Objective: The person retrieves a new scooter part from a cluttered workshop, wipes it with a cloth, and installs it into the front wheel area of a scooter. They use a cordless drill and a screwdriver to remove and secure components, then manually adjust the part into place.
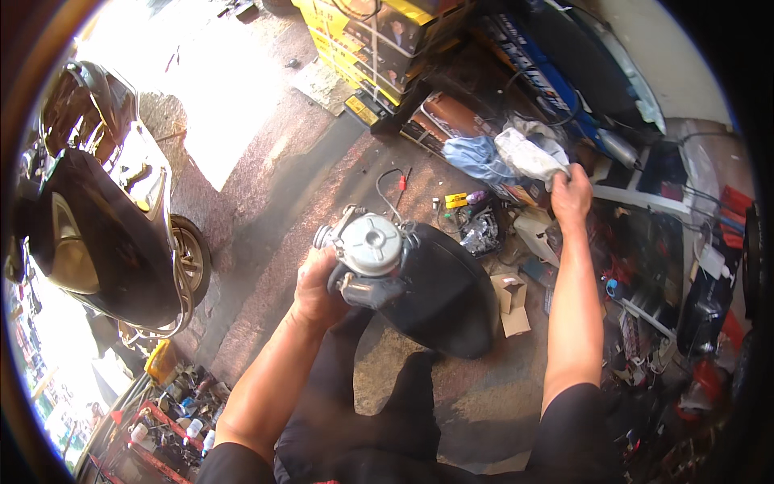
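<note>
In my left hand (pixel 316 286) is a carburetor (pixel 372 244) with a round grey top, the fingers wrapped round its side. Behind it lies a long, smooth black piece shaped like a motorbike seat (pixel 451 294), in front of my legs. Away to the right, my right hand (pixel 572 198) grips the edge of a crumpled white rag (pixel 530 152). A light blue cloth (pixel 477 158) lies right beside that rag, on top of boxes. My palm and fingers hide part of the carburetor's lower left side.
A dark scooter (pixel 105 234) stands on the left. Yellow boxes (pixel 363 48) are stacked at the far side. An open cardboard box (pixel 512 305) sits right of the black piece, near small parts and packets. Tools and bottles fill a red rack (pixel 153 436) at lower left; clutter lines the right.
</note>
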Demonstrator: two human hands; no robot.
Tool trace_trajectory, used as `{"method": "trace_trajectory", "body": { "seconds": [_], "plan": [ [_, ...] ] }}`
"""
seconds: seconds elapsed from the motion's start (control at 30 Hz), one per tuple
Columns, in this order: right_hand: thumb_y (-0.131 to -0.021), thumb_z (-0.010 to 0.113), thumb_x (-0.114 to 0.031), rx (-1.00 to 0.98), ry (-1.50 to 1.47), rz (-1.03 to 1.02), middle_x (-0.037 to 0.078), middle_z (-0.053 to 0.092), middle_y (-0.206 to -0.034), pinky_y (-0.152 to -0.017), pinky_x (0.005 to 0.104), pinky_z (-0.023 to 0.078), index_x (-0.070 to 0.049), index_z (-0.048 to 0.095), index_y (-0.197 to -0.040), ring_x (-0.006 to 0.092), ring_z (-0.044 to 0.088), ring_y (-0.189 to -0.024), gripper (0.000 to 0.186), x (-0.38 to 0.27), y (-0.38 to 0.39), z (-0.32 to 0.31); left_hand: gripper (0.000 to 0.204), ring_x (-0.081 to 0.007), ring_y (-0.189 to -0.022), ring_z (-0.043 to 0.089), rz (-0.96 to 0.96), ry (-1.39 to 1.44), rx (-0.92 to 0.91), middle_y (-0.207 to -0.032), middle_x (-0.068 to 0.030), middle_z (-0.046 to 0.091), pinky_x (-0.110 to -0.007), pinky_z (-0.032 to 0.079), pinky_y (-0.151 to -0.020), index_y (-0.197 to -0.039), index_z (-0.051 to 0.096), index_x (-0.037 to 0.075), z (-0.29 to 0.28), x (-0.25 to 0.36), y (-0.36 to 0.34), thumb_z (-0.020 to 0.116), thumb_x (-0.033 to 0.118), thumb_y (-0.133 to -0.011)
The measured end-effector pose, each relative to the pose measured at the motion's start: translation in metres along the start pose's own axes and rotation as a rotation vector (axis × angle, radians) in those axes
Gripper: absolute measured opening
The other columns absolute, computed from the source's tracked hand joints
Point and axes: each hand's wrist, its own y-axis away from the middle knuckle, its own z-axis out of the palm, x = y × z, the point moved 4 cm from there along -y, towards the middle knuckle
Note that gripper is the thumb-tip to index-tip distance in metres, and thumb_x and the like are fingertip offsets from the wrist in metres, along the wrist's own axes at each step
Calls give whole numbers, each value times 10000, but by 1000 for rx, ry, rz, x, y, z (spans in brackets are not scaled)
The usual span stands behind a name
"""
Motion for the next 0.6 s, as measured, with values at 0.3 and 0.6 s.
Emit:
{"method": "trace_trajectory", "body": {
  "seconds": [0.3, 0.6],
  "plan": [
    [-921, 440, -149, 249, -1614, 200, 116, 636, -1005, -934, 370, 452, -31, 581, -907, 223, 595, -989, 184, -12, 107, -280, 589, -460, -1012, 635, -60, 331, -134, -1261, -218, 594, -541, 606, -638, -1358, 516, 78, 130, -32, 64, 511, 459, -908],
    [-1001, 464, -303, 265, -1723, 31, 98, 641, -1061, -881, 388, 534, -26, 611, -954, 216, 620, -1037, 318, -74, 245, -413, 590, -409, -1146, 581, -127, 292, -575, -1293, -174, 591, -536, 572, -792, -1386, 502, 95, 259, -103, 161, 573, 405, -890]
  ]
}}
